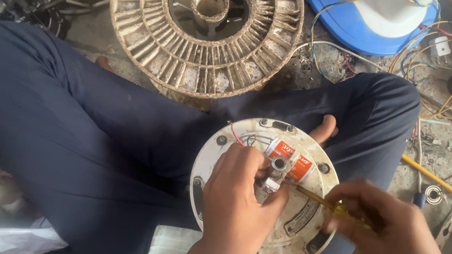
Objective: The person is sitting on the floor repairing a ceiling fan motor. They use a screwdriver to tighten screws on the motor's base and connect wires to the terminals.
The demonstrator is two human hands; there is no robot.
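Head view: the round cream motor cover [288,231] rests on the person's lap, rigid and probably fairly heavy, best gripped at its rim. The left hand [240,207] presses on its centre, fingers curled by the small white part (what it pinches is hidden). The right hand [398,238] has its fingers closed around a yellow screwdriver [318,199], tip obscured near the orange capacitor [290,157].

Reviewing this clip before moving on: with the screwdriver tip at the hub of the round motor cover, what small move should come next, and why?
Probably turning the yellow screwdriver in place. The right hand holds its handle with the tip at the small fitting beside the central shaft, while the left hand steadies the round cream cover on the lap. Whether the tip is seated cannot be seen.
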